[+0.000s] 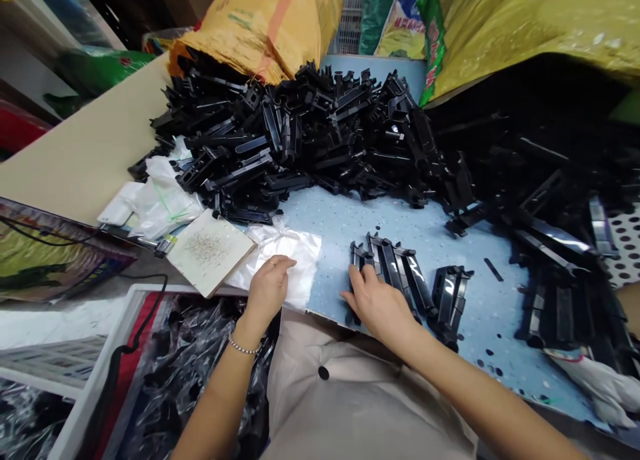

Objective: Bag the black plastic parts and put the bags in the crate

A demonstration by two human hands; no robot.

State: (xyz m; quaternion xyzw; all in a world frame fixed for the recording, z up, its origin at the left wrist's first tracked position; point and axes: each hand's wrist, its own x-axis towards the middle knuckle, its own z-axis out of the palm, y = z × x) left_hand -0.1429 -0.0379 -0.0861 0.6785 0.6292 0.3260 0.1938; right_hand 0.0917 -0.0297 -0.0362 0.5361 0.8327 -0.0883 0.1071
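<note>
My left hand [269, 288] rests on a clear plastic bag [295, 260] at the near edge of the blue table [345, 223], fingers curled down onto it. My right hand [376, 303] lies on the near end of a row of several long black plastic parts [397, 273] laid side by side, fingers bent over the leftmost ones. A second small bunch of black parts [450, 297] lies just right of that row. A large heap of the same black parts [300, 133] fills the back of the table.
A beige square pad [210, 250] with tiny pieces on it sits left of the bag, by white bags [160, 200]. Yellow sacks [265, 20] stand behind the heap. More black parts [560, 247] pile at the right. A crate with wrapped parts [190, 373] is at lower left.
</note>
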